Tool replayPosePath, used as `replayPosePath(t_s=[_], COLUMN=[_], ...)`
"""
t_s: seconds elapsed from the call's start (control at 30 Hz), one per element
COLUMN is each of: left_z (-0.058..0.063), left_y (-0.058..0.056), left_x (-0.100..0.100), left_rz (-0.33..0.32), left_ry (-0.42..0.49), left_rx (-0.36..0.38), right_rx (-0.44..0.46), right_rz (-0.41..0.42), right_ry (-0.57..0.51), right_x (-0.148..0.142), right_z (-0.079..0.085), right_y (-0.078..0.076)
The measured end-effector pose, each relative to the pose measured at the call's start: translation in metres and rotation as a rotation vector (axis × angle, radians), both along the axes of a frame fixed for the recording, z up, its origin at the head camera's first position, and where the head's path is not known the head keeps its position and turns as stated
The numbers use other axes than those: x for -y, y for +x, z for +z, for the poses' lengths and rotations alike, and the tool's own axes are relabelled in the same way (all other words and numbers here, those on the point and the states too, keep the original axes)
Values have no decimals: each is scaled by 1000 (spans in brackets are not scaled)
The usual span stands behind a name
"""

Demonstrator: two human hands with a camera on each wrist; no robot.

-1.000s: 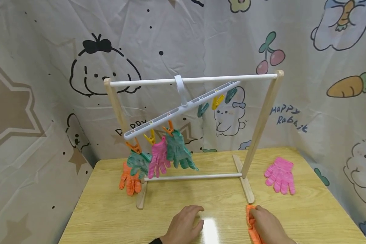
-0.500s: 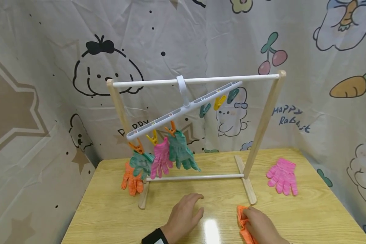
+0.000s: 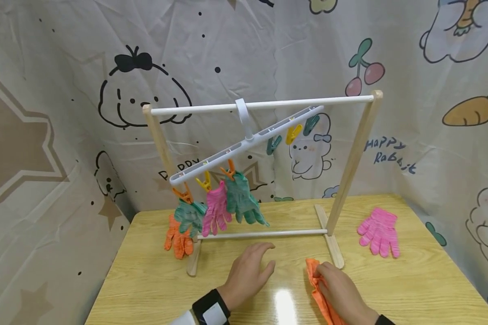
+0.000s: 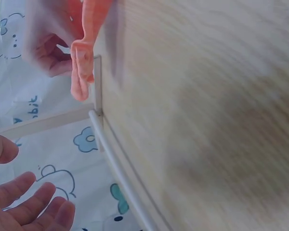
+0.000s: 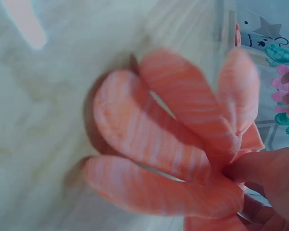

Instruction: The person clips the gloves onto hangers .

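Note:
My right hand pinches an orange glove and holds it just above the table at the front right. In the right wrist view the glove's striped fingers spread toward the tabletop. My left hand hovers over the table in front of the stand, its fingers relaxed and nothing in them. From the tilted hanger hang a green glove, a pink glove and a larger-looking green glove, each in a clip. Green and yellow clips dangle bare on the hanger's right half.
A wooden stand with a white top bar carries the hanger. Its right foot lies near my right hand. Another orange glove lies behind the left foot; a pink glove lies flat at the right. A printed curtain surrounds the table.
My right hand has moved left and upward with the orange glove, away from the stand's right foot. My left hand has reached farther forward, bringing its wristband into view.

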State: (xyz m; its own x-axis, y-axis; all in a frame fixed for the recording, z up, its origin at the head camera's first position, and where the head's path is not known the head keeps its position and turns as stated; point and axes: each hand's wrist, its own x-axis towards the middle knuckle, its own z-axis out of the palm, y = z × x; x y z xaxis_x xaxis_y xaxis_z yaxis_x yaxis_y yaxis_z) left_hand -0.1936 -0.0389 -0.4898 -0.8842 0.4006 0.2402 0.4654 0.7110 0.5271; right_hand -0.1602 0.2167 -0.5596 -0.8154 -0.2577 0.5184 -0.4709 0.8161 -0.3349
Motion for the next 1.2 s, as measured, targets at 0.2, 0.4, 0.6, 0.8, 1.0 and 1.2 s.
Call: replayPosePath(t_s=[0.2,0.4,0.6,0.8,1.0,1.2], left_z=[11,22,30,39,50,63], left_y=[-4,-9,-12,-15,-19,-25], left_x=[-3,-8,-11,-16,-22,-27], left_rz=[-8,-11,-19,-21,-25,-20], left_ry=[13,11,37,77,118,127], left_rx=[3,0,13,2,4,-35], right_rx=[-40,-77,-103,-135,-156,-141], right_rz=[-49,-36,-16,5,15,21], right_ry=[-21,-26,-15,-19,-33,-34], right_x=[8,10,12,13,15,19], right_z=[12,25,36,47,58,68], right_y=[-6,-13,-22,-30,-38,-45])
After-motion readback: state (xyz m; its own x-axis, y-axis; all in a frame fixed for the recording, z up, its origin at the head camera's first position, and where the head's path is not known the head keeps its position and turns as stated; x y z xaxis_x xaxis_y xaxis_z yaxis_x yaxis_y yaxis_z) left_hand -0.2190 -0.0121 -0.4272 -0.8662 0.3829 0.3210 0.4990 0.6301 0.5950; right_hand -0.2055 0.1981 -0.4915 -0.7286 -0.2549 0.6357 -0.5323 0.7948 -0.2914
